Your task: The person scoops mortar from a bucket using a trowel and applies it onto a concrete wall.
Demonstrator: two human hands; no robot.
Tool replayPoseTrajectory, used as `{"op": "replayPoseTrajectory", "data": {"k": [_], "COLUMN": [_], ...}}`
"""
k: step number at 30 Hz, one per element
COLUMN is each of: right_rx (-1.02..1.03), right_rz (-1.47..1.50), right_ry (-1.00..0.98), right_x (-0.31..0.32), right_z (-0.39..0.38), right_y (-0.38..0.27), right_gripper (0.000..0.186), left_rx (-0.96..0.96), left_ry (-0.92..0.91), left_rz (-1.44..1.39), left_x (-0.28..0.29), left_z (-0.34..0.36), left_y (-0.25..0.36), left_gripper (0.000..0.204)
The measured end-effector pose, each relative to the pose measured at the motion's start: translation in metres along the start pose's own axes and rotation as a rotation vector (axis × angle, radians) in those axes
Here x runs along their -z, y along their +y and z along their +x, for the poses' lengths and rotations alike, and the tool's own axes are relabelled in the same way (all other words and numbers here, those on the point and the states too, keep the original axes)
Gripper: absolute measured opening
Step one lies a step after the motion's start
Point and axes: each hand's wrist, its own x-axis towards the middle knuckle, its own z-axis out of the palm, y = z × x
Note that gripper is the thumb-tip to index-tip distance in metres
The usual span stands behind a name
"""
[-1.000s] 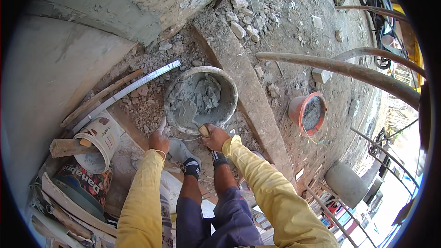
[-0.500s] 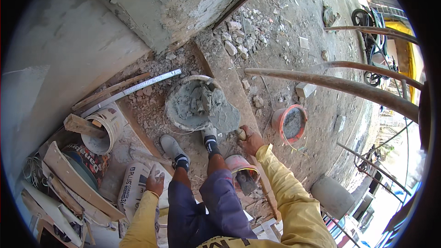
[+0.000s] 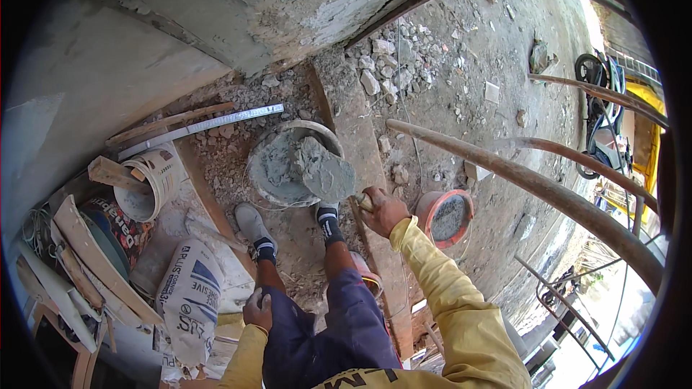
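Note:
My right hand (image 3: pixel 386 212) grips the wooden handle of a trowel (image 3: pixel 364 202) to the right of my feet; grey mortar (image 3: pixel 324 169) is heaped on its blade, which overlaps the right half of a round bucket (image 3: pixel 258 186). More wet mortar shows inside that bucket. My left hand (image 3: pixel 257 310) hangs low beside my left thigh, fingers curled, with nothing visible in them. Just below the bucket are my two shoes. A red-rimmed bucket of grey material (image 3: pixel 447 220) stands to the right of my right hand.
Metal pipes (image 3: pixel 548 194) curve across the right side. Concrete ledge (image 3: pixel 349 115), rubble (image 3: pixel 386 65) and long strips (image 3: pixel 205 121) lie around the bucket. A white bucket (image 3: pixel 148 184), boards (image 3: pixel 97 266) and a sack (image 3: pixel 186 302) crowd the left. A motorcycle (image 3: pixel 598 108) stands far right.
Both hands were at the bucket's rim; my left one has dropped back to my thigh, while my right has lifted the loaded trowel and moved rightward.

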Motion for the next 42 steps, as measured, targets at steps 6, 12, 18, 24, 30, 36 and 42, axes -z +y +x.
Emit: {"op": "replayPoseTrajectory", "data": {"k": [6, 12, 18, 24, 30, 36, 42], "right_rx": [-0.051, -0.046, -0.104, 0.476, 0.261, 0.098, 0.215], "right_rz": [-0.049, -0.287, -0.446, -0.897, -0.717, -0.554, -0.449], "right_ry": [-0.096, 0.032, -0.028, -0.04, -0.075, -0.049, -0.098], "right_x": [0.019, 0.086, 0.141, 0.149, 0.157, 0.181, 0.198], "right_z": [0.019, 0.114, 0.203, 0.274, 0.3, 0.306, 0.304], "right_y": [0.01, 0.053, 0.053, 0.117, 0.12, 0.099, 0.1], "right_gripper": [0.047, 0.045, 0.039, 0.02, 0.018, 0.029, 0.043], "left_rx": [-0.064, 0.015, 0.117, 0.153, 0.218, 0.2, 0.187], "left_ry": [-0.032, 0.019, 0.05, 0.048, 0.078, 0.093, 0.093], "left_rz": [0.216, 0.248, 0.24, 0.194, 0.254, 0.264, 0.259], "left_x": [-0.017, -0.04, -0.05, -0.063, -0.076, -0.079, -0.077], "left_z": [-0.012, -0.015, -0.018, -0.015, -0.021, -0.017, -0.014], "left_y": [0.015, 0.018, 0.027, 0.03, 0.036, 0.039, 0.046], "left_gripper": [0.047, 0.042, 0.04, 0.035, 0.032, 0.03, 0.03]}}
